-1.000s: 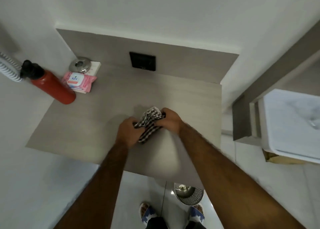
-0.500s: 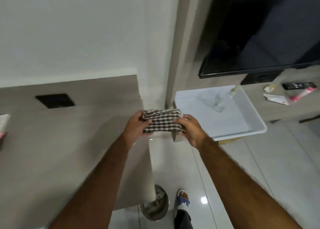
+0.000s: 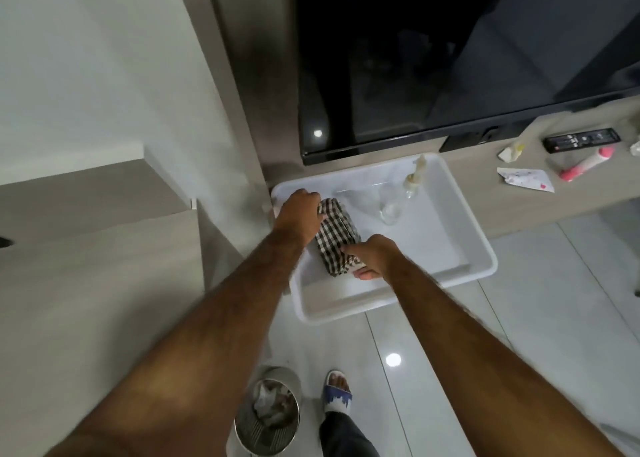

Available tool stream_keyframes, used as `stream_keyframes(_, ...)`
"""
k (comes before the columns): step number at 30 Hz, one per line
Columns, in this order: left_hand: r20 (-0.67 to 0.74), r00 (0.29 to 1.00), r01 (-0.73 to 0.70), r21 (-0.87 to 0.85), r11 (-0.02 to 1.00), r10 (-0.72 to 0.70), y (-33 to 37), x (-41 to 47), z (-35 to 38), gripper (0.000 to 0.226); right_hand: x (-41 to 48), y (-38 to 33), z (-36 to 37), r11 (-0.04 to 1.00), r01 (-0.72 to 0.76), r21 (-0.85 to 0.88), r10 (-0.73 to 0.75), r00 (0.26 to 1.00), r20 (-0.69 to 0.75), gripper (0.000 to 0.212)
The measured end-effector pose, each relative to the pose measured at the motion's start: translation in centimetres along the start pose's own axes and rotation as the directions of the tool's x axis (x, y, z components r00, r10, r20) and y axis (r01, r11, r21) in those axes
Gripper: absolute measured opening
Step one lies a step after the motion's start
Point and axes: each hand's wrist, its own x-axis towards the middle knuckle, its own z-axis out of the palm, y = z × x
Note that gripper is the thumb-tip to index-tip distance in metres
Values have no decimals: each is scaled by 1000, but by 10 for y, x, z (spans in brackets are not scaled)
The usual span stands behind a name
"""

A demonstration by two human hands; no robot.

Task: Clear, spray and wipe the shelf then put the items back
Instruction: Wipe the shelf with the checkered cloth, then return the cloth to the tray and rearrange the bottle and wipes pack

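A folded black-and-white checked cloth (image 3: 335,235) is held over the left part of a white plastic tub (image 3: 464,210). My left hand (image 3: 300,216) grips its far end and my right hand (image 3: 373,256) grips its near end. A clear spray bottle (image 3: 403,193) lies inside the tub toward the back. The wiped grey shelf (image 3: 104,283) fills the lower left; its items are out of view.
A large dark TV screen (image 3: 450,58) hangs above the tub. On the counter at the right lie a black remote (image 3: 581,140), a pink-capped tube (image 3: 587,168) and crumpled paper (image 3: 524,179). A metal mesh bin (image 3: 267,418) stands on the tiled floor by my sandalled foot (image 3: 337,392).
I have turned right, away from the shelf. Both hands carried the folded cloth from over the shelf across to the white tub and lowered it there.
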Motion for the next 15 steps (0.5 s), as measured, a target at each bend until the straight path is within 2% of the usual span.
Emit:
stream_keyframes(3,55,998,-25,97,995,19,6,14,19,30,14,1,4,991,-1,-134,-3,1000,-30,36)
stream_keyframes(5,74,997,-48,159,986,37,8,15,25,27,12,-1,7,921,30,-388,-80,990,-112,43)
stream_keyframes(6,76,996,-69,197,978,55,8,15,27,27,8,-4,9,829,27,-559,-157,970,-186,50)
stream_keyframes(8,58,992,-123,264,957,112,4,9,23,34,-5,-15,15,630,24,-776,-403,864,-300,59)
stream_keyframes(10,-9,981,-184,269,945,193,-3,-4,11,41,-16,-29,25,538,124,-834,-606,744,-281,52)
stream_keyframes(12,-107,955,-249,216,944,276,-19,-29,-5,41,-30,-43,38,456,264,-850,-743,639,-200,43)
stream_keyframes(15,-301,904,-257,188,948,305,-64,-77,-26,33,-53,-54,71,207,480,-853,-892,451,37,35)
